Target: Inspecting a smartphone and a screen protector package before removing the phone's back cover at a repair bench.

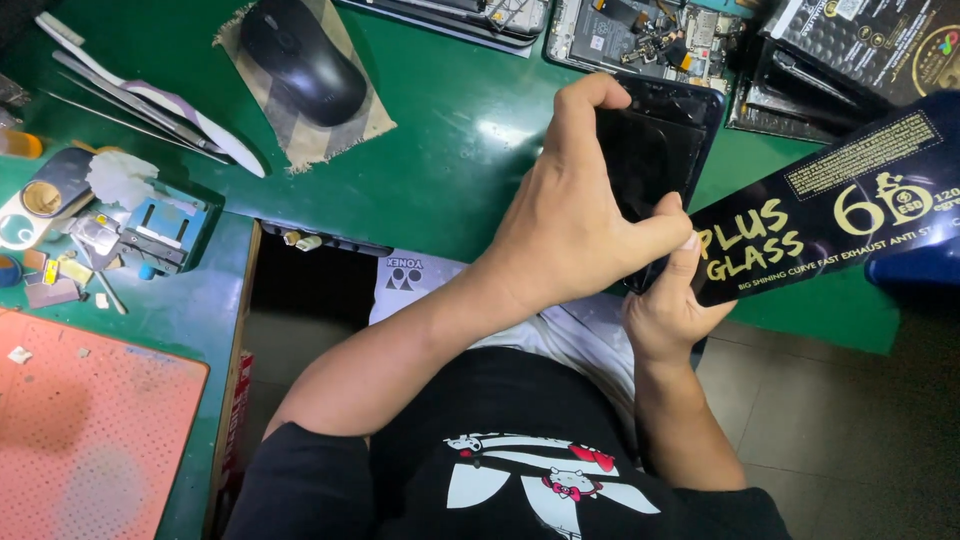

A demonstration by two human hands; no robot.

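**Mia:** What packages can you see?

**Ben:** A long, flat black package (830, 215) with yellow printing on it. It lies just right of the right hand (668, 305), and the thumb touches its near end.

**Mia:** Is there a screen?

**Ben:** Yes. A dark phone (655, 160) with a black, shiny screen that shows nothing. The left hand (570, 225) lies over it, and the right hand holds it from below.

**Mia:** Any more packages?

**Ben:** A pile of flat black packs (850, 50) sits up past both hands, in the far right corner. They have shiny dots and a round bit of many colours.
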